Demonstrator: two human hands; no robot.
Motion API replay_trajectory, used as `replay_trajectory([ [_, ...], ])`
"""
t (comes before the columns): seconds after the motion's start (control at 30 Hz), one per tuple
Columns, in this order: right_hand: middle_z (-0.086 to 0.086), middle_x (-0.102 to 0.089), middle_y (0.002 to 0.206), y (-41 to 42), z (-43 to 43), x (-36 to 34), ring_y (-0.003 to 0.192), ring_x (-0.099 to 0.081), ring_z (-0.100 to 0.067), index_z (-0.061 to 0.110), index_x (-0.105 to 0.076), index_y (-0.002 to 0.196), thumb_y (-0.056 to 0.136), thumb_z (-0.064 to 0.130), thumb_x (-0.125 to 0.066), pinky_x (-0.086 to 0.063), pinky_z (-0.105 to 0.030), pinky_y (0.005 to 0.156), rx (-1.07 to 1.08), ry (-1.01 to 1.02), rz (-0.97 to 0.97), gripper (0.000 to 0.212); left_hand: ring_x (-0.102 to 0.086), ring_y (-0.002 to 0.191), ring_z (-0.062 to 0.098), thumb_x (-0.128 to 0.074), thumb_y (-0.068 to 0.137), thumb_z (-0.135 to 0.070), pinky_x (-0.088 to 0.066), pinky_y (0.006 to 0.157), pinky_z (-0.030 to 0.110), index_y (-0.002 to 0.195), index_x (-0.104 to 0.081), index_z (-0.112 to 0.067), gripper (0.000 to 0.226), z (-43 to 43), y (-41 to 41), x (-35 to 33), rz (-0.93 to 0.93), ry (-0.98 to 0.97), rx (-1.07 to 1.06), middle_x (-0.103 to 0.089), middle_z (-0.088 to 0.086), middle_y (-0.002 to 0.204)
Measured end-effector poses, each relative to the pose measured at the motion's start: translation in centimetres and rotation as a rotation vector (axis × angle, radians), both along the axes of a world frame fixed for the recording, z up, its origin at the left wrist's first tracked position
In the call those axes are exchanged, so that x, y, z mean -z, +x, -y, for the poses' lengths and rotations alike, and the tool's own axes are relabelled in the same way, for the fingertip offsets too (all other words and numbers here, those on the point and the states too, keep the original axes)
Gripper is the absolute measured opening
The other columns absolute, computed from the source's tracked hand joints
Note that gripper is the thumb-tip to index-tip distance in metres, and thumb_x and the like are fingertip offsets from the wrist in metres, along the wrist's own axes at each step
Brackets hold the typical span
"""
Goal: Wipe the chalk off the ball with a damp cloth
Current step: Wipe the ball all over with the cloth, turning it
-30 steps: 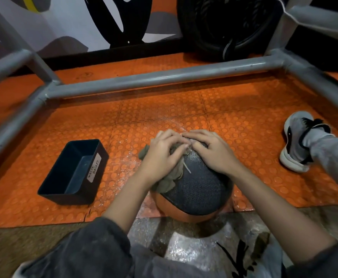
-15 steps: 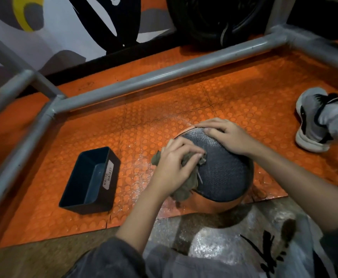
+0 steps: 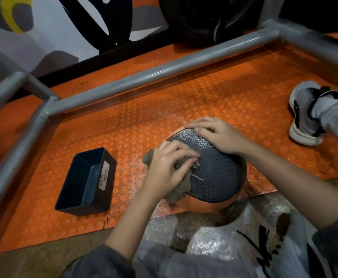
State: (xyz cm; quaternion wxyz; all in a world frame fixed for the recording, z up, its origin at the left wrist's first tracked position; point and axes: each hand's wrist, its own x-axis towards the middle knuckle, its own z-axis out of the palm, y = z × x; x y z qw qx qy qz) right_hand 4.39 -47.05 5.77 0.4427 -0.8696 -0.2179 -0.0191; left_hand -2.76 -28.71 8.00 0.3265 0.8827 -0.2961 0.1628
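1. Compared with a second back, the left grip (image 3: 167, 171) has dragged the cloth (image 3: 181, 190) off the top of the ball (image 3: 216, 177) and down onto its left shoulder. The right grip (image 3: 219, 136) hasn't really budged from the crown.
2. Far left: a dark bin (image 3: 110, 189) sits on the orange studded mat (image 3: 184, 101). There's a white label on its side reading "WASTE BASKET". It's near the ball but not touching it.
3. The left grip is clenched round the bunched-up olive cloth, fingers curled over it and pressing it onto the ball's upper left side. Cloth pokes out past the knuckles on the far side and hangs out under the palm on the near side, with a loose thread or two trailing over the ball.
4. The ball is on the mat right at its near edge, straight in front of the person. It has a dark textured panel on top and an orange band below.
5. The right grip is released, with the fingers spread and lying flat on the far top of the ball, not wrapped round anything.
6. Far right: a grey shoe (image 3: 304, 117) on the mat, well apart from the ball.
7. A grey pipe (image 3: 154, 75) runs across behind all of it.
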Motion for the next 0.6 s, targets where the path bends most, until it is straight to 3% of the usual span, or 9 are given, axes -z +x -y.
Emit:
replay_trajectory([
  [0.13,0.01,-0.058,0.127,-0.4,-0.1,0.0,0.121,-0.048,-0.015,0.037,-0.062,0.118,0.088,0.042,-0.039,-0.03,-0.035,0.106,0.011,-0.025,-0.008,0.038,-0.054,0.089,0.019,-0.062,0.083,-0.03,-0.036,0.082,0.025,0.09,-0.066,-0.034,0.009,1.3,3.0,-1.3,-0.081,-0.053,-0.12,-0.054,-0.021,0.084],
  [0.2,0.01,-0.058,0.126,-0.5,0.0,0.1,0.121,-0.048,-0.014,0.038,-0.062,0.117,0.088,0.043,-0.04,-0.03,-0.035,0.106,0.022,0.005,-0.008,0.037,-0.056,0.089,0.02,-0.063,0.082,-0.029,-0.035,0.082,0.022,0.089,-0.066,-0.034,0.009,1.4,3.0,-1.3,-0.07,-0.049,-0.113,-0.057,-0.018,0.085],
  [0.33,0.005,-0.059,0.124,-0.1,0.1,0.2,0.12,-0.05,-0.015,0.033,-0.065,0.116,0.096,0.024,-0.052,-0.03,-0.036,0.108,0.03,0.072,-0.002,0.025,-0.053,0.088,0.01,-0.062,0.083,-0.032,-0.038,0.08,0.026,0.09,-0.069,-0.033,0.01,0.3,-0.2,-0.2,-0.032,-0.012,-0.002,-0.06,-0.016,0.092],
  [0.43,0.011,-0.058,0.125,-0.1,-0.1,0.1,0.12,-0.049,-0.016,0.039,-0.063,0.115,0.092,0.038,-0.048,-0.031,-0.038,0.107,0.028,0.018,-0.002,0.027,-0.054,0.088,0.01,-0.062,0.085,-0.033,-0.039,0.078,0.03,0.098,-0.063,-0.033,0.013,-0.4,-1.1,0.4,-0.001,0.026,0.019,-0.059,-0.015,0.096],
  [0.53,0.016,-0.056,0.129,-0.3,-0.4,0.0,0.123,-0.046,-0.014,0.047,-0.059,0.115,0.09,0.045,-0.042,-0.031,-0.043,0.107,0.022,-0.033,-0.016,0.031,-0.05,0.088,0.007,-0.059,0.084,-0.036,-0.035,0.08,0.021,0.093,-0.068,-0.033,0.013,0.1,0.4,-0.4,-0.027,0.006,-0.016,-0.059,-0.017,0.092],
  [0.6,0.017,-0.056,0.128,-0.4,-0.5,-0.2,0.123,-0.046,-0.013,0.05,-0.059,0.114,0.085,0.049,-0.037,-0.031,-0.042,0.106,0.015,-0.035,-0.019,0.036,-0.054,0.088,0.013,-0.057,0.083,-0.037,-0.032,0.081,0.013,0.089,-0.071,-0.031,0.016,0.7,1.8,-1.0,-0.064,-0.023,-0.063,-0.059,-0.019,0.089],
])
